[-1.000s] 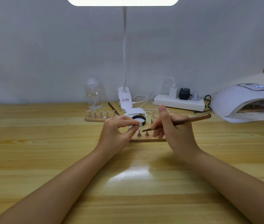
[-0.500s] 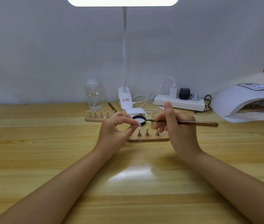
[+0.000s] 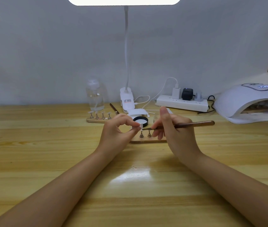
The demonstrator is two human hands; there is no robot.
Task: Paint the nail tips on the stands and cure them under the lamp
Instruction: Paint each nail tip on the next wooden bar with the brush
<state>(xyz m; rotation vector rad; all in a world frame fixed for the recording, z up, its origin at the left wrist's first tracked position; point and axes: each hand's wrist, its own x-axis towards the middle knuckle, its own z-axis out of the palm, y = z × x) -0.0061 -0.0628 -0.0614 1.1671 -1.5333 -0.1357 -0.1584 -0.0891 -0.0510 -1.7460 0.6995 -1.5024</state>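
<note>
left hand (image 3: 116, 131): pinched nail tip (image 3: 141, 125), frame centre
right hand (image 3: 173, 128): gripped brush (image 3: 194, 124), bristles at tip
advice: light, steady strokes; keep pinch firm

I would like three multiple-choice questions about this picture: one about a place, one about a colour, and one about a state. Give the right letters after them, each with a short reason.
1. Where does the curing lamp stand?
A. far right of the table
B. far left of the table
C. between the two forearms

2. What colour is the rim of the small round jar behind the hands?
A. red
B. black
C. green

3. What is the right hand doing?
A. resting flat on the table
B. holding a brush
C. gripping the bottle

Answers:
1. A: its white dome sits at the right edge.
2. B: a dark ring surrounds a white centre.
3. B: its fingers hold the brown handle, the tip pointing at the nail tip pinched by the left hand.
</note>
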